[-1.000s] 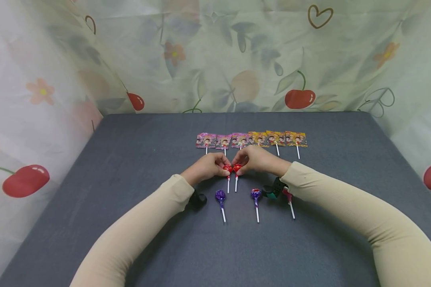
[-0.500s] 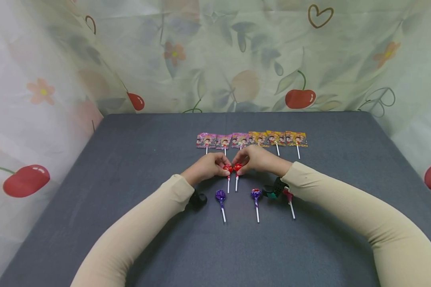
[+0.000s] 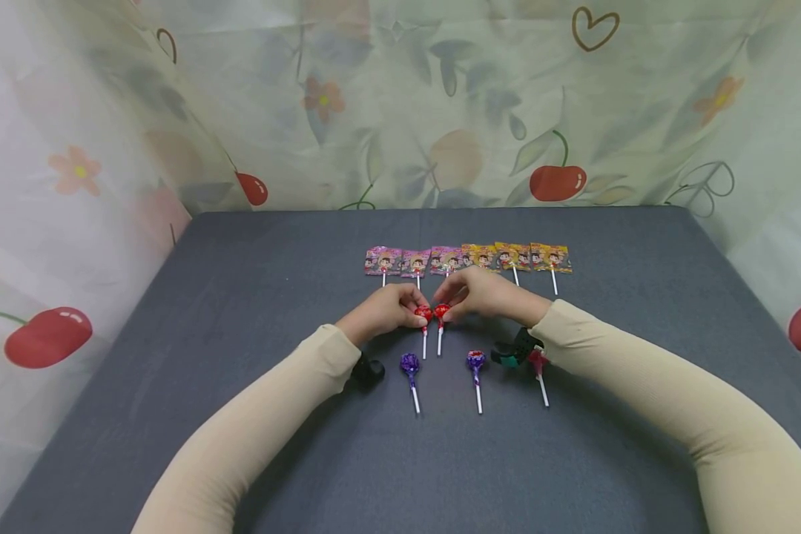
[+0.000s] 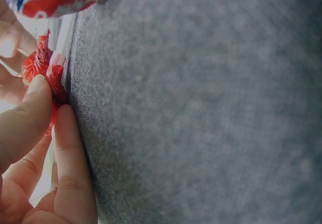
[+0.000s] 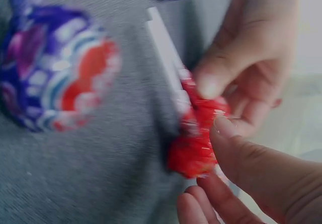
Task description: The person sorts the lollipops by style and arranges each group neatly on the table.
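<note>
Two red-wrapped lollipops lie side by side, heads close together and white sticks toward the person. My left hand [image 3: 392,308] pinches the left red lollipop [image 3: 423,313] at its head, between thumb and fingertips. On the other side, my right hand [image 3: 483,293] has thumb and fingertips at the head of the right red lollipop [image 3: 441,311]. In the right wrist view, the thumb and a fingertip sit at the edges of that red head [image 5: 188,156]. Nearer the person lie a purple lollipop [image 3: 410,365] and a second purple lollipop [image 3: 475,361] with a red-and-white patch.
Behind the hands runs a row of flat-wrapped lollipops, pink packets [image 3: 383,261] on the left and yellow packets [image 3: 550,258] on the right. A pink-red lollipop [image 3: 538,362] lies partly under the right wrist's black camera [image 3: 517,348]. Patterned curtains [image 3: 400,111] surround the dark grey table [image 3: 274,252].
My right hand and forearm have shifted slightly right and away from the person, uncovering more of the pink-red lollipop. The left hand keeps its place, and both red lollipops stay nearly where they were.
</note>
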`<action>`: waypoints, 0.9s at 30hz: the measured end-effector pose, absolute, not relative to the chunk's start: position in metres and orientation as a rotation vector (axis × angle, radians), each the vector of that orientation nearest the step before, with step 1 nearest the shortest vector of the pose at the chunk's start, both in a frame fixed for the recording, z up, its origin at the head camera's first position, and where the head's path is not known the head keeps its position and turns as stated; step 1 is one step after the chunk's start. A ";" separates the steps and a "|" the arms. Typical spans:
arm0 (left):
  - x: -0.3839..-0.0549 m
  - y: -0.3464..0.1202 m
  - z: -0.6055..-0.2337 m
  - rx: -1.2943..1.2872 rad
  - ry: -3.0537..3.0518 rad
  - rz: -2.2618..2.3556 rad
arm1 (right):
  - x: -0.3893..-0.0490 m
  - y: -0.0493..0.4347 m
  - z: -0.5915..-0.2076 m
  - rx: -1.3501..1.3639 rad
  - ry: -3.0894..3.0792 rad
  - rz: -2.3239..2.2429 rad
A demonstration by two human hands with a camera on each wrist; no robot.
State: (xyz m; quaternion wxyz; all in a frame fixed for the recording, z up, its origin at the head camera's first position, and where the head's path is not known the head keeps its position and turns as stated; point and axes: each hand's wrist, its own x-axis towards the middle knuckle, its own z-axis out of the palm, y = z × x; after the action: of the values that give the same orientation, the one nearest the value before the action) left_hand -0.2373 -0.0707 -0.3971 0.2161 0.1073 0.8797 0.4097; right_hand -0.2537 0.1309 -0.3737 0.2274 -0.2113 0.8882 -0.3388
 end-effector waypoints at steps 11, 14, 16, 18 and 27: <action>-0.238 -0.071 -0.398 0.281 2.424 1.150 | -0.228 0.153 -0.346 -0.620 2.463 -1.156; -0.238 -0.071 -0.398 0.277 2.423 1.148 | -0.215 0.158 -0.348 -0.623 2.469 -1.171; -0.238 -0.071 -0.399 0.277 2.430 1.145 | -0.208 0.159 -0.351 -0.620 2.457 -1.165; -0.238 -0.071 -0.399 0.272 2.431 1.147 | -0.201 0.160 -0.355 -0.610 2.454 -1.128; -0.239 -0.070 -0.399 0.269 2.428 1.129 | -0.182 0.162 -0.376 -0.667 2.434 -0.989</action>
State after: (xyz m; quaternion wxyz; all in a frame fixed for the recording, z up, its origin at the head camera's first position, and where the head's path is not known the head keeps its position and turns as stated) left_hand -0.2394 -0.0704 -0.3992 0.2233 0.0974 0.8794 0.4090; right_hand -0.1824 0.1616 -0.3764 0.2140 -0.2403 0.8772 -0.3563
